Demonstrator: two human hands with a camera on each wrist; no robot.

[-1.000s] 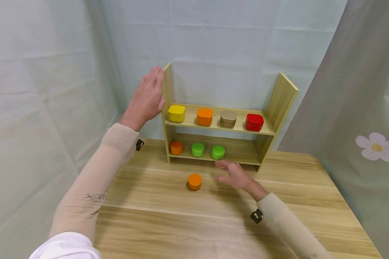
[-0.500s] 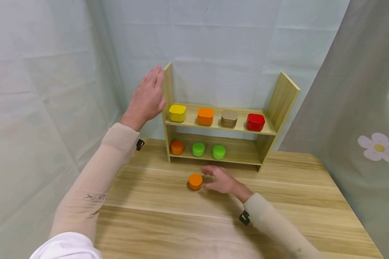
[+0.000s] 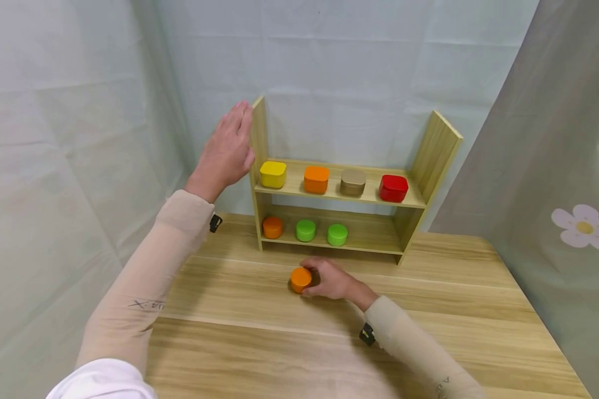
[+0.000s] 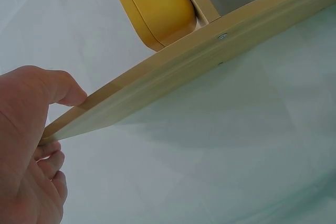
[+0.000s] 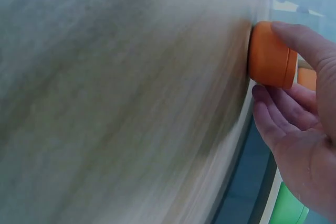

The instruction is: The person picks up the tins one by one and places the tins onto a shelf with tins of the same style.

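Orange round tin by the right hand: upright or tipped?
Upright: the orange round tin sits flat on the table, lid up.

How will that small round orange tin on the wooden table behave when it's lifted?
The small round orange tin looks rigid and probably light, since the right hand curls round it easily. Squat and flat-bottomed, it seems unlikely to tip. Its smooth painted side may be slightly slippery.

Stood on the table point(image 3: 479, 288): shelf rack point(image 3: 435, 147) at the back, round tin point(image 3: 300, 279) just before it, right hand point(image 3: 331, 279) touching the tin's right side.
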